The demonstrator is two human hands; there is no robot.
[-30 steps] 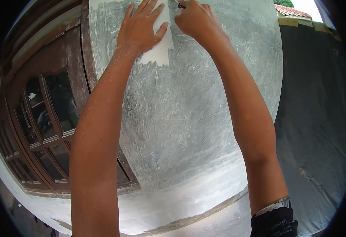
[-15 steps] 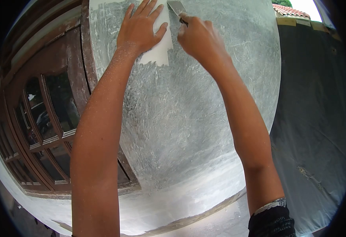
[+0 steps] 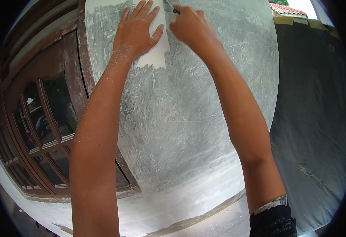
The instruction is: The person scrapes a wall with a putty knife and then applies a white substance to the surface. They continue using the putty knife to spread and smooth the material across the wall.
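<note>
My left hand (image 3: 136,33) lies flat on the wall (image 3: 181,114) with its fingers spread, over a smooth white patch (image 3: 153,60). The patch has a ragged lower edge, and grey, streaky surface surrounds it. Just to the right, my right hand (image 3: 192,27) is closed around a scraper (image 3: 175,11). Part of its dark handle shows between the fingers. The scraper's thin metal blade points up and left near the patch's right edge, and its tip is cut off by the top of the view. Pale dust covers my left wrist and forearm.
On the left is a brown wooden window (image 3: 42,122) with glass panes and a worn frame. A dark sheet (image 3: 315,118) hangs to the right of the wall. Low down runs a whiter band of wall (image 3: 181,197) with a ledge beneath. Red roof tiles (image 3: 287,9) show at the upper right.
My right hand has moved left and slightly up with the scraper, whose blade now looks narrower and more edge-on. My left hand stays on the white patch. The whole view has shifted slightly.
</note>
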